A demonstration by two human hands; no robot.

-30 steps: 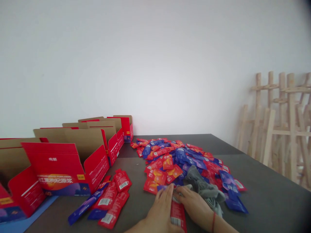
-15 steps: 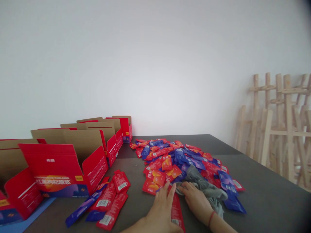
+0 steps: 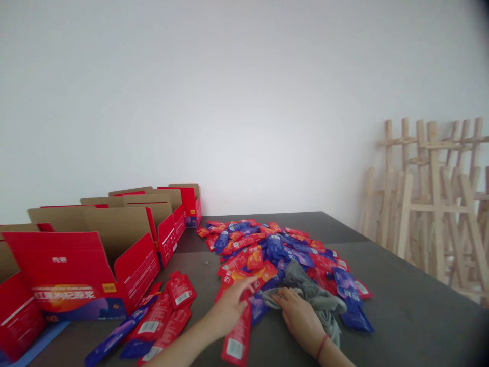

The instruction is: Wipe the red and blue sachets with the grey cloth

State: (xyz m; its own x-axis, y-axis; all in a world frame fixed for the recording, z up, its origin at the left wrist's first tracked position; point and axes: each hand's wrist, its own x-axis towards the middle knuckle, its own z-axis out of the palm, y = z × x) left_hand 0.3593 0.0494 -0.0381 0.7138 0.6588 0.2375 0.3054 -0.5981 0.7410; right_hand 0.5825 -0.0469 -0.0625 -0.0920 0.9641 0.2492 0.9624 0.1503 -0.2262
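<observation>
A red sachet (image 3: 235, 340) is pinched by the left hand (image 3: 226, 310), and a grey cloth (image 3: 303, 280) is clasped by the right hand (image 3: 300, 318).

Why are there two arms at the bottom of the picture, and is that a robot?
No robot here! Those are a person's own bare hands, seen from a camera worn on their head, looking forward and down. The left hand holds a red packet. The right hand is on a grey cloth. On the dark table lie a big pile of red and blue packets and, at left, open red boxes.
</observation>
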